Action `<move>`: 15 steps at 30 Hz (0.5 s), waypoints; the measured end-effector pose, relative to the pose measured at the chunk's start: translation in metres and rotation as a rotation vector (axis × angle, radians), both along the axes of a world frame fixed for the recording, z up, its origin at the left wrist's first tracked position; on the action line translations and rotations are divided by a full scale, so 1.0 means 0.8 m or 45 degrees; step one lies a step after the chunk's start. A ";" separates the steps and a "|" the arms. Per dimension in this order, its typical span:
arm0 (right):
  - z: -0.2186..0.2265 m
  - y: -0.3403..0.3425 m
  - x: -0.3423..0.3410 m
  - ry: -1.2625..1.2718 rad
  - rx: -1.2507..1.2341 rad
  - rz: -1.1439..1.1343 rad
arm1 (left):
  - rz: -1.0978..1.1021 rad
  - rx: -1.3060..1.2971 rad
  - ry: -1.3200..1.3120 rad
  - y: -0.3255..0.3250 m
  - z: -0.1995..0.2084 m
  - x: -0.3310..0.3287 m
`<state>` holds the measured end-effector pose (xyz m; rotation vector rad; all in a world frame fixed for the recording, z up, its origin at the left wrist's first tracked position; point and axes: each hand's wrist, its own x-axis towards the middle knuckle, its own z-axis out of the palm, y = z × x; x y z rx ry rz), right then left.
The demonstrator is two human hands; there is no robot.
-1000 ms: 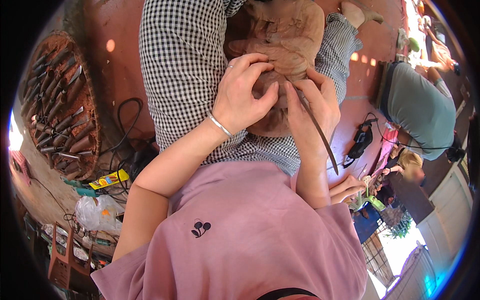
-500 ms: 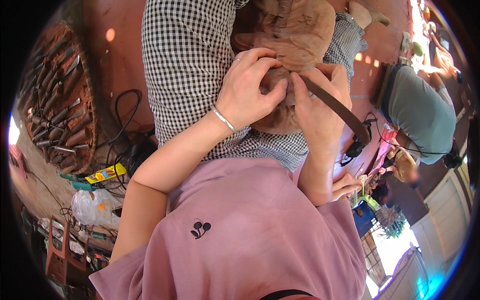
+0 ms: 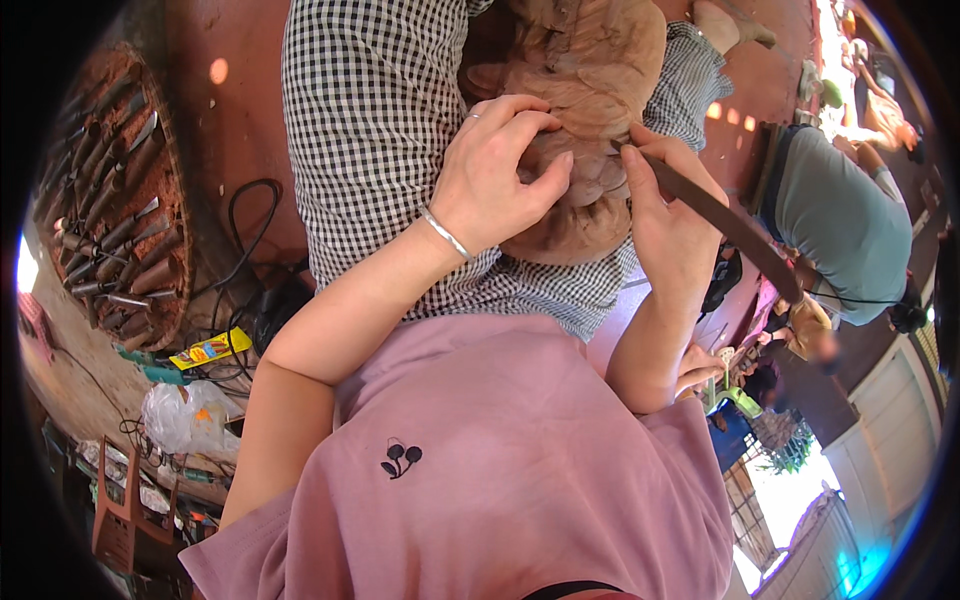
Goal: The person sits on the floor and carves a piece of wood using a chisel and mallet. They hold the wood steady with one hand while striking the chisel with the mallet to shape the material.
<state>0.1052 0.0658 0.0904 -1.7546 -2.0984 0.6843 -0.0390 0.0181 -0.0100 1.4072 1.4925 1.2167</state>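
A brown wood carving (image 3: pixel 590 95) with rounded, folded relief lies across my lap between my legs. My left hand (image 3: pixel 500 170) rests on its left side, fingers curled over the wood and thumb apart from them; it wears a ring and a silver bangle. Between the thumb and fingers of my right hand (image 3: pixel 675 190) is a long, slim, dark brown tool (image 3: pixel 745 232), slightly curved. Its tip meets the carving near my left fingertips, and its other end slants down to the right. The tip is too small to tell its exact kind.
At left, a round woven tray (image 3: pixel 185 200) holds many wooden-handled carving tools. Near it are a black cable (image 3: pixel 275 205), a yellow packet (image 3: pixel 212 348), a plastic bag (image 3: pixel 185 415) and a brown plastic stool (image 3: pixel 125 500). A person in a grey-green top (image 3: pixel 850 225) sits at right.
My right hand has shifted right, away from my left hand, and the brown tool now reaches farther to the lower right. My left hand has barely moved on the carving.
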 end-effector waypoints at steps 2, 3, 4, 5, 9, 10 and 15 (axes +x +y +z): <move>0.000 -0.005 0.001 0.136 -0.098 -0.115 | -0.011 -0.008 0.010 0.000 0.001 -0.002; 0.000 -0.008 -0.003 0.011 -0.002 -0.024 | -0.023 -0.013 0.013 0.001 0.003 -0.003; 0.000 -0.014 -0.011 -0.113 0.095 0.061 | -0.040 -0.018 0.018 0.000 0.005 -0.005; -0.001 -0.016 -0.017 -0.246 0.205 0.129 | -0.042 -0.027 0.031 0.001 0.004 -0.005; 0.000 -0.013 -0.017 -0.310 0.213 0.217 | -0.103 -0.055 0.080 0.006 0.010 -0.003; -0.001 -0.014 -0.011 -0.302 0.194 0.196 | -0.116 -0.065 0.063 0.008 0.013 -0.001; 0.009 -0.006 0.003 -0.082 0.259 0.189 | -0.133 -0.054 -0.029 0.012 0.007 0.003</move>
